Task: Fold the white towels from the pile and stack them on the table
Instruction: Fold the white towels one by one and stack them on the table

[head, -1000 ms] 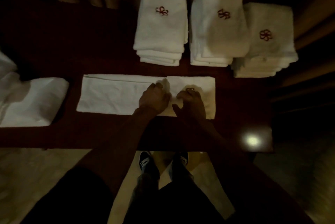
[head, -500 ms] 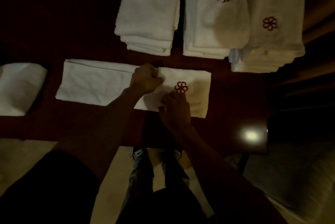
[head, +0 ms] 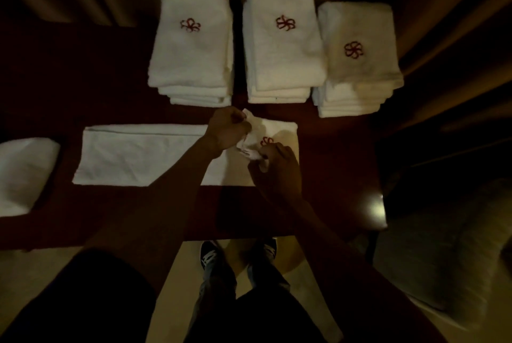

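At the far left I see a loose heap of white towels (head: 25,173), soft and rumpled, hanging over the near edge of the dark reddish surface (head: 83,79). Just beside it lies the towel being folded (head: 138,154), a flat, slightly creased terry strip. Its long axis runs left to right along the near edge, and a folded hem line runs along its far side.

The left grip (head: 227,132) sits on the towel's right part near the far edge, fingers curled and pinching a raised tuft of cloth. The right grip (head: 279,170) is nearer me and a little to the right, also pinching a bunched fold. The towel's dark red flower emblem (head: 267,141) shows between the two grips, partly covered.

Behind them stand three neat stacks of folded towels with their long sides running away from me, each with the emblem on top: the left stack (head: 191,48), the middle stack (head: 282,46) and the right stack (head: 357,46), which sits slightly nearer me. A glare spot (head: 374,206) shines on the surface's polished right corner.
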Demonstrator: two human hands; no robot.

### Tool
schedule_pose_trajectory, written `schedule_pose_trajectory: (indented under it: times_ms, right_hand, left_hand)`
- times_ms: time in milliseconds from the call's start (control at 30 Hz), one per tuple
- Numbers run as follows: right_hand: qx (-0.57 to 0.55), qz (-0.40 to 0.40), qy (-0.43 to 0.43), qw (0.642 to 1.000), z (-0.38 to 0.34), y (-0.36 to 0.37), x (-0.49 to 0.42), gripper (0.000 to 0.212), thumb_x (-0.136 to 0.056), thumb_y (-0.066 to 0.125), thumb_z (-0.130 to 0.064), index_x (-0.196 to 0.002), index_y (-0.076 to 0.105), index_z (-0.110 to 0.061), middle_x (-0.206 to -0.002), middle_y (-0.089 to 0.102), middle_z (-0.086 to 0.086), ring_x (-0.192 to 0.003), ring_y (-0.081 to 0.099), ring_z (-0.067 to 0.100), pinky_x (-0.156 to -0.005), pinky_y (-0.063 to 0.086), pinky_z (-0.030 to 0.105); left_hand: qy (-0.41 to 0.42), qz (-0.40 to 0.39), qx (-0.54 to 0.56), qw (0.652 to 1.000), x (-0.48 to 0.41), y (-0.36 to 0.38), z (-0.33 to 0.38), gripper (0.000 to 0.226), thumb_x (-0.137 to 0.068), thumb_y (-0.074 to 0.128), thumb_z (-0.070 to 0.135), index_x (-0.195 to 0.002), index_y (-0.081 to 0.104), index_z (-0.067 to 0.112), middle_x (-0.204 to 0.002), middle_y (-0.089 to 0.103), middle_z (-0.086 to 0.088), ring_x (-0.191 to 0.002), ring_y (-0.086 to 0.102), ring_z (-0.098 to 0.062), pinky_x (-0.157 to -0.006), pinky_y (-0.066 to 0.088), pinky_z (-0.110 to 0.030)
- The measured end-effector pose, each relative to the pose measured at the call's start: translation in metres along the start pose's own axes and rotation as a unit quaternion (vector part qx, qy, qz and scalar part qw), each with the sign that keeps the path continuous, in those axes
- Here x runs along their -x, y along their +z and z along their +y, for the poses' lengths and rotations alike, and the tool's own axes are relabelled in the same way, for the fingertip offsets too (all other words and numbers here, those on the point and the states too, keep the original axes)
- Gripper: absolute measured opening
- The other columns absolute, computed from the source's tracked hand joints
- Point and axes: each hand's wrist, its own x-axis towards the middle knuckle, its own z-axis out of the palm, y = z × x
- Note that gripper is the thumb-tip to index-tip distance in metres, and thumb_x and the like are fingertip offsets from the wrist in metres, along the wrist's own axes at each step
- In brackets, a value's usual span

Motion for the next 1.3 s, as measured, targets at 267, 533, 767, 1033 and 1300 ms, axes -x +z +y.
schedule_pose_trajectory:
  times_ms: [267, 533, 767, 1033, 1300]
  right_hand:
    - [-0.031, 0.081, 0.106, 0.991, 0.078, -0.063, 0.02, 0.023, -0.085, 0.063, -0.032, -0.08, 0.059, -0.01, -0.076, 0.059, 0.002, -0.073, 0.056, 0.023, -0.059, 0.039, 0.03]
    - [-0.07, 0.09, 0.245, 0.963, 0.153, -0.089, 0.034, 0.032, -0.089, 0.065, -0.038, -0.095, 0.063, -0.007, -0.09, 0.063, 0.007, -0.081, 0.06, 0.026, -0.065, 0.037, 0.028]
    - [0.046, 0.096, 0.256, 0.961, 0.182, -0.099, 0.038, 0.059, -0.082, 0.074, -0.03, -0.134, 0.053, -0.012, -0.134, 0.048, 0.016, -0.121, 0.046, 0.038, -0.085, 0.047, 0.05]
    - [0.031, 0.022, 0.186, 0.982, 0.188, -0.089, 0.032, 0.058, -0.087, 0.064, -0.044, -0.136, 0.052, -0.016, -0.137, 0.053, 0.01, -0.126, 0.048, 0.034, -0.092, 0.047, 0.047]
    - [0.025, 0.016, 0.093, 0.995, 0.122, -0.072, -0.003, 0.061, -0.081, 0.075, -0.038, -0.132, 0.058, -0.009, -0.13, 0.06, 0.012, -0.116, 0.056, 0.035, -0.083, 0.052, 0.047]
  left_hand:
    - [0.054, 0.001, 0.037, 0.998, 0.016, 0.111, 0.052, 0.021, -0.081, 0.071, 0.006, -0.08, 0.06, 0.024, -0.086, 0.068, -0.004, -0.081, 0.07, -0.027, -0.067, 0.059, -0.036]
    - [0.094, -0.009, -0.005, 0.996, 0.021, 0.202, 0.065, 0.016, -0.086, 0.071, 0.016, -0.099, 0.062, 0.015, -0.088, 0.062, 0.01, -0.085, 0.065, -0.011, -0.074, 0.057, -0.03]
    - [0.268, 0.062, -0.189, 0.943, 0.032, 0.22, 0.036, 0.022, -0.087, 0.064, 0.013, -0.109, 0.063, 0.011, -0.11, 0.065, -0.006, -0.103, 0.061, -0.021, -0.084, 0.049, -0.031]
    - [0.244, 0.017, -0.28, 0.928, 0.036, 0.216, 0.017, 0.041, -0.087, 0.069, 0.034, -0.123, 0.06, 0.018, -0.126, 0.063, -0.001, -0.118, 0.057, -0.02, -0.094, 0.049, -0.036]
    - [0.228, 0.022, -0.298, 0.927, 0.03, 0.127, 0.018, 0.047, -0.087, 0.07, 0.031, -0.129, 0.057, 0.015, -0.128, 0.059, -0.005, -0.118, 0.056, -0.024, -0.089, 0.047, -0.037]
